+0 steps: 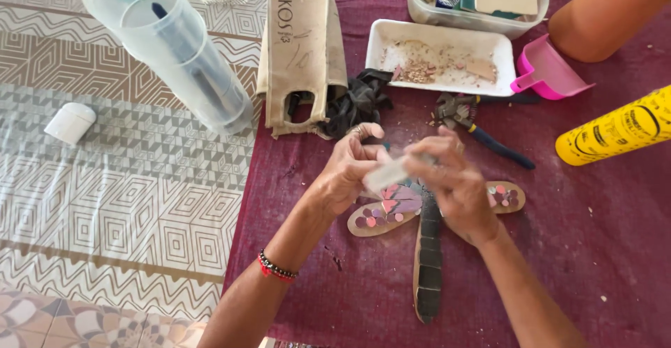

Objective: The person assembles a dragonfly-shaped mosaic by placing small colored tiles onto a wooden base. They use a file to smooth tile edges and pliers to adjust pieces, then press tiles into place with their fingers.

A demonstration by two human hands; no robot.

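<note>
Fingers: both our left hand (347,170) and right hand (454,184) pinched the small pale flat tile piece (386,174).
Handling: light, stiff, brittle; we judged its edges safest.

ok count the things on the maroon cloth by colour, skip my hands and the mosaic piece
White: 2, the tile-chip tray and the scrap tub
Pink: 1, the scoop
Yellow: 1, the bottle
Terracotta: 1, the pot
Beige: 1, the canvas bag
Black: 1, the rag
Blue-handled: 1, the nippers
Total: 8
</note>
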